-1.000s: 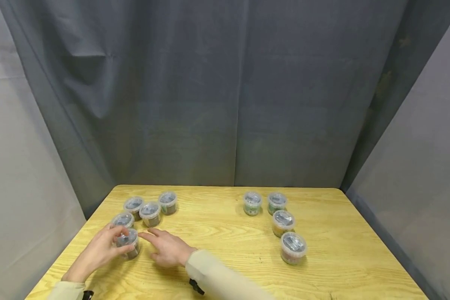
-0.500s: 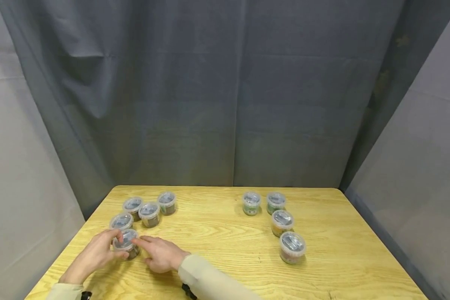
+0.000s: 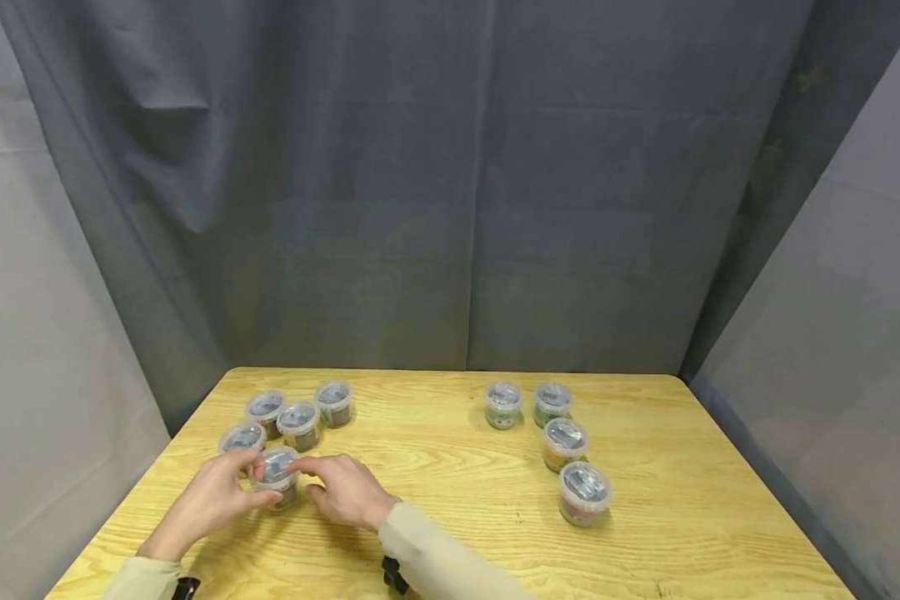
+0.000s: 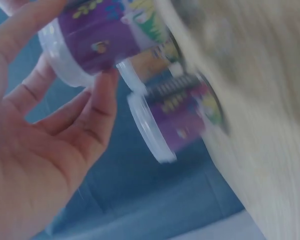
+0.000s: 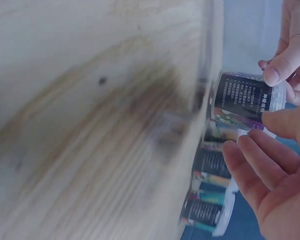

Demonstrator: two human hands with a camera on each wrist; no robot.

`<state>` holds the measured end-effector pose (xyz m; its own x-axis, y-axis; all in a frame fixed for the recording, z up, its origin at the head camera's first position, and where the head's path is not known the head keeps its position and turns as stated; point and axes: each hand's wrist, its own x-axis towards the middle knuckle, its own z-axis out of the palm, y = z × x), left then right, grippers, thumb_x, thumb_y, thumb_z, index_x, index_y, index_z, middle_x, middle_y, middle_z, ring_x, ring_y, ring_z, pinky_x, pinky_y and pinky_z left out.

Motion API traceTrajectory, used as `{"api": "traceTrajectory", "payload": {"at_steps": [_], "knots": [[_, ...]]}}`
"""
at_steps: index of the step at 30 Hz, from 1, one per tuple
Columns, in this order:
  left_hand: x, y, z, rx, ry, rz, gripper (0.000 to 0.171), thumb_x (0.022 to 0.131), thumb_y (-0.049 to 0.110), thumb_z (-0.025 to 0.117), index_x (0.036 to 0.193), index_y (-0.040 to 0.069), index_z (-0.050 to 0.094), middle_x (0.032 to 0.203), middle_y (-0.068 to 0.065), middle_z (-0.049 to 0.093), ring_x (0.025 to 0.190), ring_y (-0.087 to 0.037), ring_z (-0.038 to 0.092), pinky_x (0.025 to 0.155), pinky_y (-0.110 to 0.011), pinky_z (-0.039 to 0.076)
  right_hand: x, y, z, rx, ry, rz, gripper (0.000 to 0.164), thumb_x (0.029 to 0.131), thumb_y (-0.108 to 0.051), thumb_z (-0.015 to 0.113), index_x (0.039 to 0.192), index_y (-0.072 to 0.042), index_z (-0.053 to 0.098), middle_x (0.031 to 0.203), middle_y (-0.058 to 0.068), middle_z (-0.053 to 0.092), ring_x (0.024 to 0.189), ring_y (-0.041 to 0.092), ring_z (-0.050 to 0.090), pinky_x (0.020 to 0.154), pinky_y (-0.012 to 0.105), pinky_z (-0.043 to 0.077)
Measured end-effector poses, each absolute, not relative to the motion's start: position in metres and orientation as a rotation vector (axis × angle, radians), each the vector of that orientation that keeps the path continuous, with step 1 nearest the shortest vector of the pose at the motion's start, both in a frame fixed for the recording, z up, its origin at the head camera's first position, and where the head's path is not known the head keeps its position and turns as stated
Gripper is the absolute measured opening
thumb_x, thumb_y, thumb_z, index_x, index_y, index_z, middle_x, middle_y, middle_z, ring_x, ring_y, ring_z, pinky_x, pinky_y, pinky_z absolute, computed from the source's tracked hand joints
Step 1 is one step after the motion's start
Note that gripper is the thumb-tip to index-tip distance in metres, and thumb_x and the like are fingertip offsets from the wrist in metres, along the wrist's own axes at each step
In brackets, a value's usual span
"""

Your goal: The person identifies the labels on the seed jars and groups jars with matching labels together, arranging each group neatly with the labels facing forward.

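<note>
A small lidded plastic tub (image 3: 280, 463) with a dark and purple label stands at the front of the left group. My left hand (image 3: 213, 500) grips its side, thumb on the near side and fingers on the far side. Its purple label (image 4: 102, 37) shows in the left wrist view. My right hand (image 3: 348, 492) reaches in from the right, its forefinger touching the lid's edge. In the right wrist view, the right thumb (image 5: 280, 125) lies against the tub, while the other fingers are extended. Whether the tub's base touches the table cannot be told.
Several similar tubs stand just behind, including a left one (image 3: 243, 437), a middle one (image 3: 298, 423) and a back one (image 3: 334, 403). More tubs stand to the right, the nearest being a pinkish one (image 3: 584, 493). A dark curtain (image 3: 390, 208) hangs behind the wooden table (image 3: 457, 500).
The gripped tub and my left hand have shifted right and slightly away from me. My right hand first moved left onto the lid, then back right along with the tub.
</note>
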<state>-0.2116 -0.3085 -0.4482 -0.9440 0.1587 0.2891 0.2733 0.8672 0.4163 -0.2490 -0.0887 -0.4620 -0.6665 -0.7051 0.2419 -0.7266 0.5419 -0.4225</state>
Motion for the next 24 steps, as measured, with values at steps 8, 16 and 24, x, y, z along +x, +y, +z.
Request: {"api": "traceTrajectory", "payload": {"at_steps": [8, 16, 24], "knots": [[-0.221, -0.274, -0.446, -0.413, -2.643, -0.732, 0.044, 0.069, 0.039, 0.088, 0.081, 0.022, 0.050, 0.079, 0.007, 0.053, 0.064, -0.007, 0.048, 0.054, -0.019, 0.041, -0.256, -0.055, -0.452, 1.107, -2.598, 1.012, 0.022, 0.095, -0.020, 0.065, 0.117, -0.022, 0.069, 0.113, -0.008, 0.072, 0.096, 0.003, 0.067, 0.076, 0.014, 0.053], [-0.229, -0.240, -0.445, -0.439, -2.544, -0.891, 0.043, 0.069, 0.040, 0.088, 0.088, 0.023, 0.053, 0.083, 0.009, 0.058, 0.076, -0.014, 0.058, 0.062, -0.021, 0.049, -0.258, -0.020, -0.448, 1.021, -2.521, 1.059, 0.019, 0.095, -0.030, 0.066, 0.112, -0.022, 0.069, 0.101, -0.005, 0.075, 0.085, 0.002, 0.067, 0.063, 0.014, 0.050], [-0.237, -0.210, -0.441, -0.469, -2.472, -0.979, 0.042, 0.071, 0.036, 0.088, 0.097, 0.020, 0.059, 0.090, 0.006, 0.063, 0.076, -0.017, 0.061, 0.062, -0.024, 0.051, -0.262, 0.007, -0.444, 0.952, -2.502, 1.030, 0.023, 0.093, -0.033, 0.067, 0.114, -0.022, 0.067, 0.094, -0.003, 0.069, 0.080, 0.006, 0.062, 0.063, 0.016, 0.049]]}}
